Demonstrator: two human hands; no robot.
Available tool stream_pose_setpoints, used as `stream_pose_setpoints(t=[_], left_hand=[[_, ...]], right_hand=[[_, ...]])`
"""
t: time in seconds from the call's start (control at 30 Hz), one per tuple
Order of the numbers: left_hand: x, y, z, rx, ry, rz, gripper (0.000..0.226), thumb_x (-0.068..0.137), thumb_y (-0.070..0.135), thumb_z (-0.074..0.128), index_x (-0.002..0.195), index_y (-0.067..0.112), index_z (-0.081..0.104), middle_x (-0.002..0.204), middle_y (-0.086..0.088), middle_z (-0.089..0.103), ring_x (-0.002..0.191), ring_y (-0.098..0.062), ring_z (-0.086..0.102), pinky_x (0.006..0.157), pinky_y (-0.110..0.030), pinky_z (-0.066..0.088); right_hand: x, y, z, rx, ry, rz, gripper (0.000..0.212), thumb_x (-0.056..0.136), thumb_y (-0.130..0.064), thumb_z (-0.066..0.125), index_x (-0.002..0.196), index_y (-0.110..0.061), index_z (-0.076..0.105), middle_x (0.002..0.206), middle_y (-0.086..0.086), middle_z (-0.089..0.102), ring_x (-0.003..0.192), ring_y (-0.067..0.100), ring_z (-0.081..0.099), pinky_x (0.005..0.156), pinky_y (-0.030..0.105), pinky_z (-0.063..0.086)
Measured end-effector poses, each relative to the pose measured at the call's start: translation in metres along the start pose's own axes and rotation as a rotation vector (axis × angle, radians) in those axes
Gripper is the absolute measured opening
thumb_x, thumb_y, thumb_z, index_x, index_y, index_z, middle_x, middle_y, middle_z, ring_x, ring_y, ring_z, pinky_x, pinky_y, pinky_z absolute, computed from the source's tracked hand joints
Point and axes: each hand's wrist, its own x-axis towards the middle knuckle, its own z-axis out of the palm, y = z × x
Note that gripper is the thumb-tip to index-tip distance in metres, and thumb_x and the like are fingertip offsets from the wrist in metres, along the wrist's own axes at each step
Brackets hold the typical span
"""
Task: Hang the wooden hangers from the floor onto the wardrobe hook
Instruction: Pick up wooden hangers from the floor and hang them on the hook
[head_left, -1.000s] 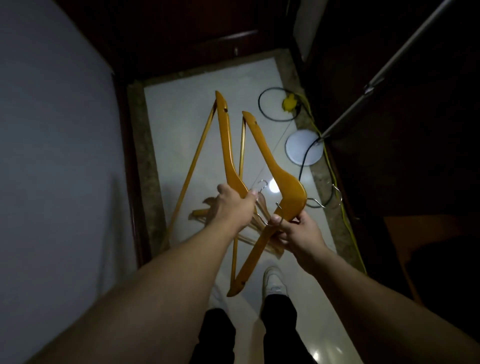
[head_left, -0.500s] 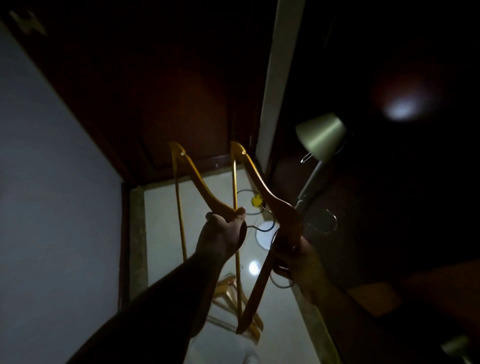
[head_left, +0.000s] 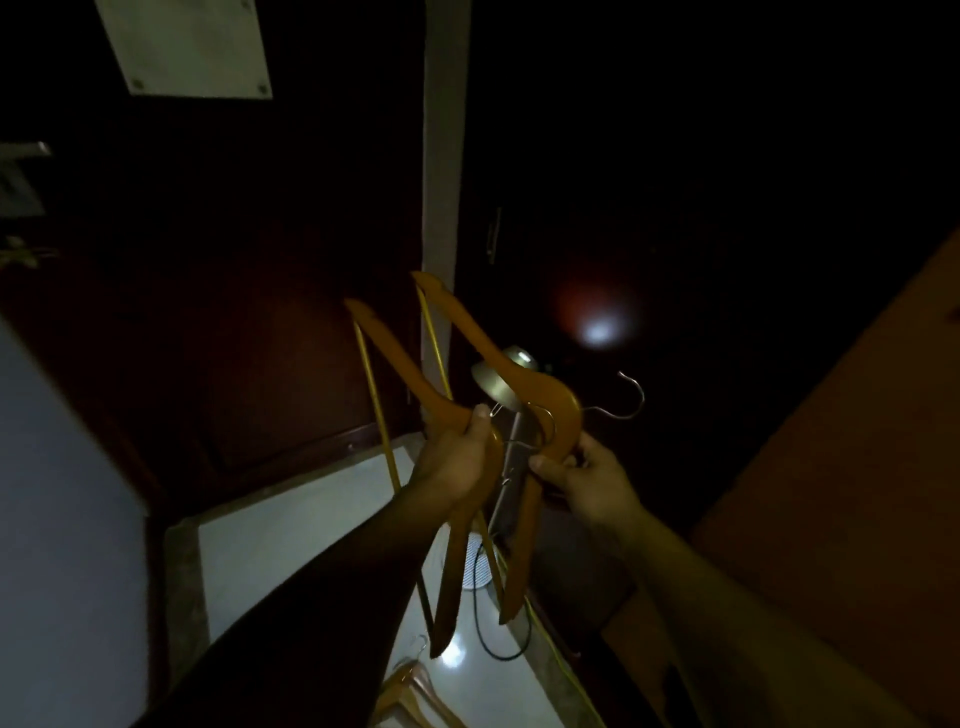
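Note:
I hold two wooden hangers at chest height in front of a dark wardrobe. My left hand (head_left: 457, 460) grips the left hanger (head_left: 395, 364) at its neck. My right hand (head_left: 587, 475) grips the right hanger (head_left: 478, 332) below its neck, and that hanger's metal hook (head_left: 626, 397) points right into the dark. More wooden hangers (head_left: 415, 696) lie on the pale floor below. No wardrobe hook shows in the dim light.
A floor lamp (head_left: 496, 384) stands just behind the hangers, its round base (head_left: 475, 566) and black cable (head_left: 498, 644) on the floor (head_left: 291, 545). A dark wooden door (head_left: 234, 312) is ahead, a pale wall (head_left: 62, 519) left, and a wooden panel (head_left: 857, 467) right.
Both hands have lifted the two hangers from near the floor to chest height. My view has tilted up from the floor to the door and wardrobe.

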Motion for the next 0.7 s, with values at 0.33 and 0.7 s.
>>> stream_pose_setpoints(t=[0.33, 0.7], left_hand=[[-0.079, 0.086, 0.057, -0.197, -0.264, 0.161, 0.064, 0.058, 0.063, 0.056, 0.100, 0.015, 0.067, 0.095, -0.010, 0.074, 0.087, -0.030, 0.071, 0.084, -0.051, 0.058], [-0.178, 0.167, 0.155, -0.204, -0.488, 0.340, 0.059, 0.093, 0.043, 0.060, 0.141, 0.020, 0.036, 0.132, -0.006, 0.061, 0.117, -0.027, 0.062, 0.103, -0.048, 0.049]], right_hand=[[-0.112, -0.104, -0.085, -0.129, 0.144, -0.176, 0.015, 0.091, -0.006, 0.067, 0.104, -0.014, 0.063, 0.088, -0.004, 0.069, 0.080, 0.007, 0.068, 0.062, 0.016, 0.049], [-0.204, -0.152, -0.214, -0.196, 0.307, -0.225, 0.018, 0.091, -0.013, 0.068, 0.105, -0.023, 0.063, 0.106, -0.003, 0.070, 0.105, 0.018, 0.065, 0.088, 0.036, 0.051]])
